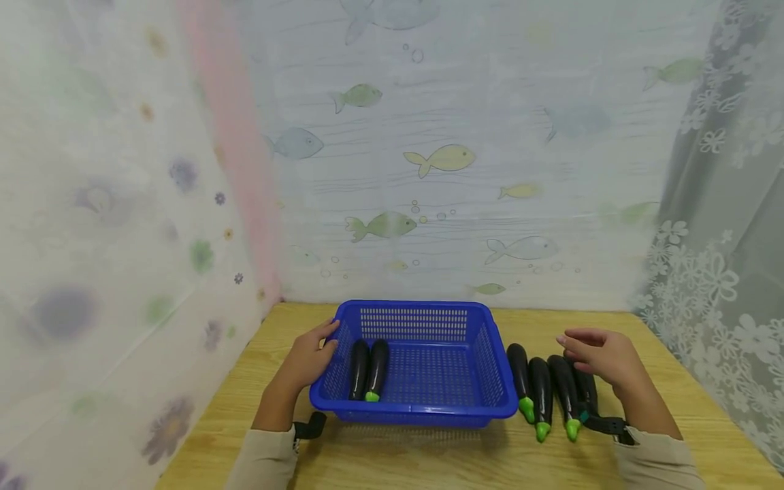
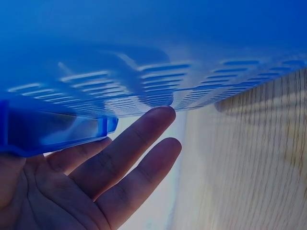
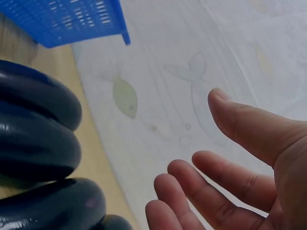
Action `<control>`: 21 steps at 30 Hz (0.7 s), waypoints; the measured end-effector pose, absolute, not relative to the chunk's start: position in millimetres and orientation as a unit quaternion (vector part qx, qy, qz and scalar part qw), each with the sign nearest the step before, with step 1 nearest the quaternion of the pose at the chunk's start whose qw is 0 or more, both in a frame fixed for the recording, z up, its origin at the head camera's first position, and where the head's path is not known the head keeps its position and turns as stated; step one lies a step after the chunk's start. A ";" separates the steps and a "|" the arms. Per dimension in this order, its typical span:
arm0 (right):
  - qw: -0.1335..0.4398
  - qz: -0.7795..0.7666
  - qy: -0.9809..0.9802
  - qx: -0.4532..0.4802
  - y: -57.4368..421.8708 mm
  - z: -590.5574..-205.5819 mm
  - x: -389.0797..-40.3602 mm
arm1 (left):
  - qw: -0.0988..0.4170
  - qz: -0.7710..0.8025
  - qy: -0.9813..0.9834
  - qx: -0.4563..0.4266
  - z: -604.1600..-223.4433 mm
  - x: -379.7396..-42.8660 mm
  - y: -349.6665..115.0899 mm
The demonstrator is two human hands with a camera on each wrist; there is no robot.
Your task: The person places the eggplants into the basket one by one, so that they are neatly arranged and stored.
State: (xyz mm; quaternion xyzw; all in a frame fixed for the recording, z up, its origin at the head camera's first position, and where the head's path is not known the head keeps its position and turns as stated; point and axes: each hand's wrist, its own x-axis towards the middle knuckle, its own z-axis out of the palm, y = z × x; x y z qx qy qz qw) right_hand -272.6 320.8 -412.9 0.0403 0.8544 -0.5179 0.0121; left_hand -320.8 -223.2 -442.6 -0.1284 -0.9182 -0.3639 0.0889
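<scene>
A blue plastic basket (image 1: 422, 410) with slotted walls stands on the table. Two dark eggplants (image 1: 378, 367) with green stem ends lie side by side at its left inside. My left hand (image 1: 311, 355) holds the basket's left rim, the thumb at the rim and the other fingers (image 2: 139, 139) beneath it along the outer wall. To the right of the basket several more eggplants (image 1: 542, 395) lie in a row, stem ends toward me. Over the rightmost of these hovers my right hand (image 1: 603, 354); its fingers (image 3: 220, 201) are relaxed and apart from the thumb, with nothing between them.
The wooden table (image 1: 392, 463) reaches back to a wall sheet (image 1: 441, 265) printed with fish. A flowered sheet (image 1: 122, 272) hangs along the left side, and a lace-patterned curtain (image 1: 723, 286) hangs at the right. Each wrist carries a black strap (image 1: 311, 426).
</scene>
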 end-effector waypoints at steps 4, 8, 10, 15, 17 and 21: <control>-0.008 -0.509 0.860 0.039 328.2 -420.8 -272.6 | 0.091 -0.363 -0.918 -0.128 -442.5 -319.9 -224.3; -0.021 -0.498 0.866 0.048 333.7 -434.5 -272.3 | 0.085 -0.365 -0.919 -0.124 -443.7 -316.1 -226.1; -0.026 -0.492 0.868 0.060 336.3 -440.6 -272.1 | 0.084 -0.367 -0.919 -0.119 -444.8 -315.0 -227.4; -0.009 -0.491 0.866 0.098 350.0 -449.3 -272.7 | 0.092 -0.367 -0.917 -0.127 -445.3 -317.7 -225.7; 0.013 -0.503 0.857 0.114 356.2 -451.2 -273.9 | 0.094 -0.366 -0.917 -0.130 -445.1 -319.5 -224.3; 0.058 -0.532 0.832 0.146 362.7 -454.5 -278.1 | 0.095 -0.369 -0.916 -0.125 -444.7 -321.2 -223.2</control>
